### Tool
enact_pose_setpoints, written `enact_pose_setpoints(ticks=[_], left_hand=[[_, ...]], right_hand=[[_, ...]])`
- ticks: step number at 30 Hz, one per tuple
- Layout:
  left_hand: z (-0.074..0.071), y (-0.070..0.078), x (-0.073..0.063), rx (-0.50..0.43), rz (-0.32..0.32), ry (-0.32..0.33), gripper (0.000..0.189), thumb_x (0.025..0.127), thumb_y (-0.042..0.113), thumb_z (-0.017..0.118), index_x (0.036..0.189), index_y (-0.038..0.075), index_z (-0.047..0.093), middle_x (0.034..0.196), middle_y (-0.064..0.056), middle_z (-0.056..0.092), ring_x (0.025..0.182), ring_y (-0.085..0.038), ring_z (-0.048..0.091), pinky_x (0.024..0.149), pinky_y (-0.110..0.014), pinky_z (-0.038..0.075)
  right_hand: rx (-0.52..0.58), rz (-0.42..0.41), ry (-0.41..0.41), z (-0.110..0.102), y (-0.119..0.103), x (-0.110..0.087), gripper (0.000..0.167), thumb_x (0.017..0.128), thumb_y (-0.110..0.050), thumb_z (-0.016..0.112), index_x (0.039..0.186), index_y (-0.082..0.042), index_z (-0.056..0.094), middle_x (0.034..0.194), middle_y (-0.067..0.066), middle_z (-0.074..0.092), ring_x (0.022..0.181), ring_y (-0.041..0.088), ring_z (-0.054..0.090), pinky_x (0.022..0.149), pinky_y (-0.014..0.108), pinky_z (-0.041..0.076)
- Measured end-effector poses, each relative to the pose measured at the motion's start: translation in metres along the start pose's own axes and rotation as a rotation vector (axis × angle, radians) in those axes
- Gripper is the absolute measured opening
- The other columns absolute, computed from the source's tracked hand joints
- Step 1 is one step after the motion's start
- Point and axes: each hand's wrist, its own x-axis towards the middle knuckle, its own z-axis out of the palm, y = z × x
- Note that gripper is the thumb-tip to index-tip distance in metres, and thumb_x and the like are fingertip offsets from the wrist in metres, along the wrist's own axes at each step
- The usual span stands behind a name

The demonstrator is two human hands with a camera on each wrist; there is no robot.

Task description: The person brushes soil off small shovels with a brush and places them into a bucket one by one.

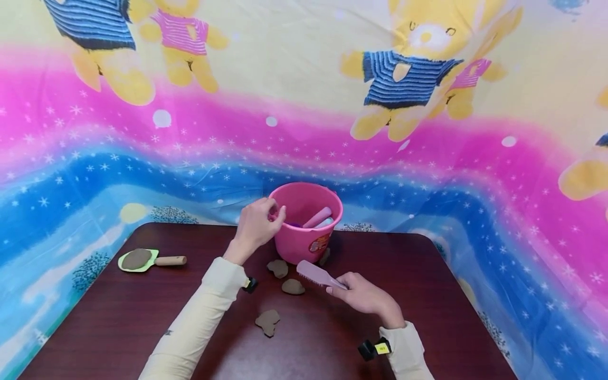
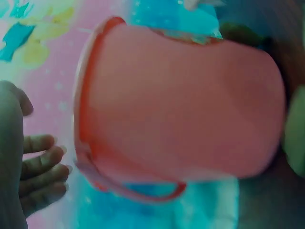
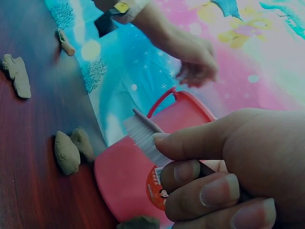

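My right hand (image 1: 363, 298) grips a small lilac brush (image 1: 315, 274) by its handle. Its white bristles (image 3: 145, 136) show in the right wrist view, in front of the pink bucket (image 3: 128, 167). Near the bucket's left rim is my left hand (image 1: 258, 221), its fingers loosely bent. In the left wrist view those fingers (image 2: 43, 162) hold nothing and stand a little apart from the bucket (image 2: 186, 105). Inside the bucket lie a pink handle (image 1: 317, 217) and a pale blue item (image 1: 325, 222). Brown clay-like pieces sit below it: one (image 1: 293, 286) beside the brush, another (image 1: 277, 268) farther back.
A third brown piece (image 1: 268, 322) lies nearer the front. At the table's left, a green shovel (image 1: 151, 259) with a wooden handle bears a brown lump (image 1: 136, 258). A bear-print cloth (image 1: 285, 137) hangs behind the dark red table (image 1: 389, 264).
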Motion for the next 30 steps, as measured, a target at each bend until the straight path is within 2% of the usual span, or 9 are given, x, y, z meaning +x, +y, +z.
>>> enact_pose_setpoints(ticks=[5, 9, 11, 15, 19, 21, 24, 27, 30], left_hand=[[-0.01, -0.035, -0.021, 0.142, -0.204, -0.04, 0.022, 0.092, 0.024, 0.064, 0.076, 0.01, 0.067, 0.063, -0.003, 0.061, 0.054, -0.018, 0.053, 0.048, -0.033, 0.042], [-0.019, -0.07, -0.043, 0.251, -0.374, -0.131, 0.033, 0.09, 0.026, 0.062, 0.061, 0.012, 0.051, 0.05, 0.001, 0.042, 0.045, -0.018, 0.04, 0.043, -0.032, 0.031], [-0.027, -0.086, -0.055, 0.297, -0.453, -0.179, 0.039, 0.089, 0.025, 0.061, 0.057, 0.014, 0.043, 0.049, 0.0, 0.036, 0.044, -0.02, 0.039, 0.041, -0.034, 0.03], [-0.046, -0.112, -0.078, 0.39, -0.598, -0.235, 0.038, 0.087, 0.022, 0.058, 0.053, 0.012, 0.043, 0.051, -0.009, 0.046, 0.046, -0.029, 0.049, 0.04, -0.041, 0.035], [-0.066, -0.132, -0.099, 0.427, -0.739, -0.26, 0.034, 0.085, 0.019, 0.056, 0.054, 0.008, 0.05, 0.058, -0.017, 0.054, 0.05, -0.034, 0.052, 0.042, -0.044, 0.036], [-0.076, -0.138, -0.109, 0.429, -0.781, -0.276, 0.032, 0.084, 0.019, 0.056, 0.054, 0.008, 0.05, 0.059, -0.018, 0.054, 0.051, -0.033, 0.051, 0.043, -0.043, 0.036], [-0.088, -0.145, -0.121, 0.441, -0.829, -0.343, 0.036, 0.086, 0.025, 0.059, 0.056, 0.007, 0.051, 0.06, -0.019, 0.055, 0.053, -0.034, 0.053, 0.046, -0.044, 0.039], [-0.099, -0.146, -0.131, 0.426, -0.853, -0.417, 0.043, 0.089, 0.034, 0.061, 0.058, 0.006, 0.052, 0.061, -0.018, 0.055, 0.056, -0.035, 0.056, 0.05, -0.045, 0.042], [-0.108, -0.146, -0.138, 0.387, -0.881, -0.458, 0.044, 0.088, 0.037, 0.062, 0.06, 0.006, 0.051, 0.061, -0.016, 0.055, 0.058, -0.035, 0.057, 0.05, -0.045, 0.045]], right_hand=[[0.003, 0.0, -0.005, 0.0, 0.001, -0.001, 0.038, 0.101, -0.038, 0.059, 0.072, -0.015, 0.064, 0.055, -0.005, 0.043, 0.048, 0.009, 0.036, 0.048, 0.024, 0.032], [0.019, -0.014, -0.013, 0.0, 0.001, -0.001, 0.037, 0.102, -0.038, 0.059, 0.074, -0.015, 0.064, 0.056, -0.004, 0.044, 0.048, 0.009, 0.036, 0.048, 0.024, 0.033], [0.025, -0.02, -0.019, 0.0, 0.0, 0.0, 0.037, 0.102, -0.038, 0.059, 0.074, -0.015, 0.064, 0.056, -0.004, 0.044, 0.048, 0.009, 0.036, 0.048, 0.024, 0.033], [0.031, -0.021, -0.027, 0.002, 0.0, 0.0, 0.037, 0.102, -0.038, 0.059, 0.073, -0.015, 0.064, 0.056, -0.004, 0.044, 0.048, 0.009, 0.036, 0.047, 0.024, 0.032], [0.032, -0.02, -0.029, 0.003, -0.002, 0.001, 0.037, 0.102, -0.038, 0.059, 0.073, -0.015, 0.064, 0.056, -0.004, 0.044, 0.048, 0.009, 0.036, 0.047, 0.024, 0.032], [0.031, -0.024, -0.03, 0.004, -0.003, 0.002, 0.037, 0.102, -0.037, 0.059, 0.073, -0.015, 0.064, 0.056, -0.005, 0.044, 0.048, 0.009, 0.036, 0.047, 0.024, 0.032], [0.031, -0.034, -0.029, 0.005, -0.004, 0.004, 0.037, 0.102, -0.037, 0.059, 0.072, -0.015, 0.063, 0.056, -0.006, 0.043, 0.048, 0.008, 0.035, 0.048, 0.024, 0.032], [0.033, -0.039, -0.022, 0.007, -0.004, 0.005, 0.038, 0.102, -0.036, 0.059, 0.071, -0.015, 0.062, 0.056, -0.006, 0.041, 0.047, 0.008, 0.035, 0.047, 0.023, 0.032], [0.032, -0.036, -0.019, 0.01, -0.004, 0.007, 0.038, 0.102, -0.037, 0.06, 0.073, -0.013, 0.064, 0.056, -0.007, 0.041, 0.047, 0.007, 0.035, 0.047, 0.023, 0.032]])
